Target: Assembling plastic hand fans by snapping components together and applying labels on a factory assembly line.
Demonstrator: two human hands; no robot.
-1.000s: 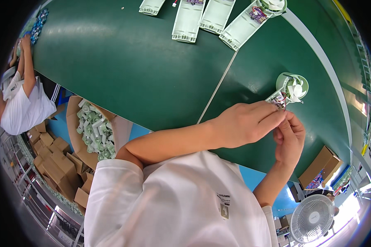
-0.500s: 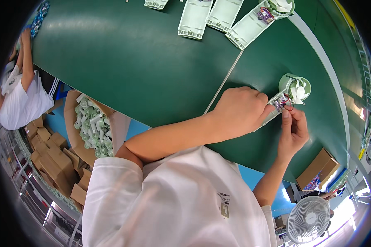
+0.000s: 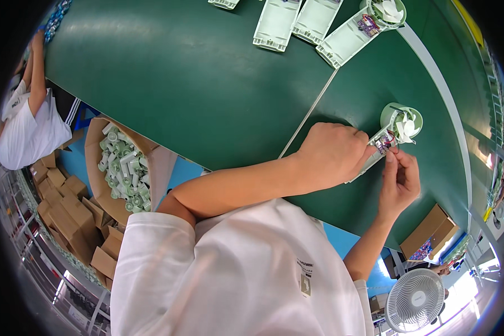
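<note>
A light green handheld-fan half-shell (image 3: 367, 167) lies on the green table at the right, its round end pointing away from me. White fan blades (image 3: 405, 130) sit in that round end. Below them a small purple circuit board (image 3: 383, 143) with thin red and dark wires is fitted in the handle part. My left hand (image 3: 333, 151) is closed around the handle's left side, partly covering it. At the board's right edge, the thumb and forefinger of my right hand (image 3: 400, 178) are pinched together beside the wires; whatever is between them is too small to make out.
More half-shells (image 3: 277, 25) lie at the far side, one with a board and blades (image 3: 389, 10). Left of the table stands a large carton (image 3: 103, 187) of light green parts, near brown boxes (image 3: 75, 224). Lower right are an open carton (image 3: 428, 229) and a white fan (image 3: 417, 299). A co-worker (image 3: 33, 129) is at the left.
My right fingertips have shifted slightly along the board's edge, and the red wire loop stands out less. My left hand keeps its hold on the half-shell. The whole view has shifted a little.
</note>
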